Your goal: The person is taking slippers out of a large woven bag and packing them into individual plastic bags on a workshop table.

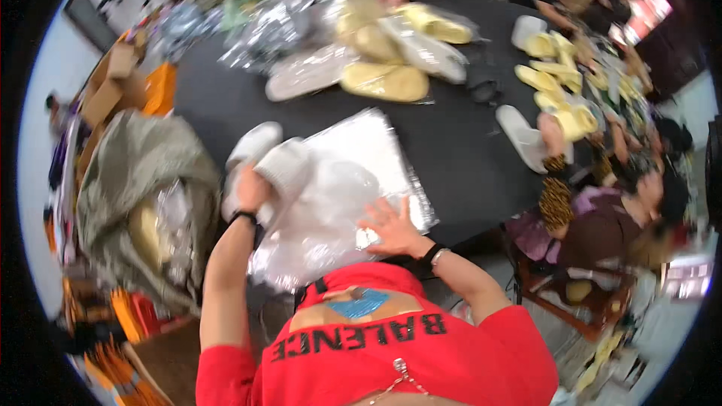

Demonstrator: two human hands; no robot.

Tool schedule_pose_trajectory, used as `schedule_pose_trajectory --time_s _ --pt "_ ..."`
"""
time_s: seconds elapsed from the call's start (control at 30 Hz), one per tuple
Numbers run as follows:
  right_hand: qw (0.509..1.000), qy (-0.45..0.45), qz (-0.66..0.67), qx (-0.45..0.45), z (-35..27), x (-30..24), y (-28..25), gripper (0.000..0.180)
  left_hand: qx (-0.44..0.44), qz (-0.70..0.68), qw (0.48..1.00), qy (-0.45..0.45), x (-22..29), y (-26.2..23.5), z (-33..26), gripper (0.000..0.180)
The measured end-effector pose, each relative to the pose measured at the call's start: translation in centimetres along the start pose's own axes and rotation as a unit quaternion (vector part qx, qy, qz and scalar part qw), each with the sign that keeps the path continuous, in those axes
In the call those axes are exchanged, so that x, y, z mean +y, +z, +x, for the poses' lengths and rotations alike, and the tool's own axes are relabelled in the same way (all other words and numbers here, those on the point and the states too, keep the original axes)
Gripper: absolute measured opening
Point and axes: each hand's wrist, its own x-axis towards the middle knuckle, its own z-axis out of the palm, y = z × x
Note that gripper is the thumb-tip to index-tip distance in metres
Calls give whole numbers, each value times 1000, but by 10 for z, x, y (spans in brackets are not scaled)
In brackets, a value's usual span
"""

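A pair of white slide slippers (287,168) stands at the near left of the black table, with my left hand (252,189) closed round them. The fingers are partly hidden between the two slippers. Beside them lies a stack of clear plastic bags (368,143), shiny and slightly wrinkled, its near end reaching over the table's edge. My right hand (392,227) rests on the stack's near right part, fingers spread, with nothing in it. The slippers overlap the left side of the bags.
Bagged yellow slippers (385,81) and white ones lie piled at the table's far side, before a person in black. An olive sack (143,203) with bagged slippers stands at my left. On the right, co-workers sit by more yellow slippers (556,75).
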Motion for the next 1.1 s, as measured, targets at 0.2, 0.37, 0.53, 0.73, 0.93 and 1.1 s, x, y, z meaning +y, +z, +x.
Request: schedule_pose_trajectory --time_s 0.2,0.37,0.53,0.73,0.93,1.1 --pt "961 101 233 111 25 -10 -54 69 57 -24 991 121 39 -56 -17 23" --pt "882 63 416 213 28 -7 -111 68 -47 -105 957 265 143 -54 -61 36" --pt "833 122 522 139 5 24 -119 55 -120 -84 941 306 179 -48 -73 35" --pt "819 111 530 188 -11 52 -151 38 -91 -149 922 344 209 -54 -62 33" --pt "776 214 464 370 -37 151 -179 31 -127 -273 943 141 136 -44 -47 26" --pt "660 285 432 544 -57 259 -232 55 -190 -304 933 46 97 -49 -70 25"
